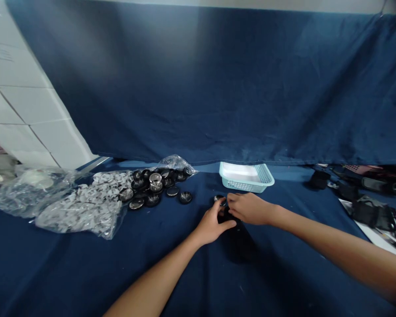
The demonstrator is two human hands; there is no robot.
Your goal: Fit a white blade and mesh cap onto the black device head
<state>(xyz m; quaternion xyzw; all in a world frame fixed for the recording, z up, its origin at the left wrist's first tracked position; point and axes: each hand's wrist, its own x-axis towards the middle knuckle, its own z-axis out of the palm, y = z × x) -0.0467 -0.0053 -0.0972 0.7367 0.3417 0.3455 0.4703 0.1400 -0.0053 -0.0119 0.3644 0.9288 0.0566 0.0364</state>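
Note:
My left hand and my right hand meet at the middle of the blue-covered table. Both are closed around a small dark round part with a shiny rim, held between the fingertips just above the cloth. A pile of similar black and silver round discs lies to the left, spilling from a clear bag. A light blue plastic basket stands just behind my hands.
A clear bag of small grey-white pieces lies at the left, with another crumpled clear bag beyond it. Dark objects and papers crowd the right edge. A blue cloth hangs as a backdrop; white tiled wall at left.

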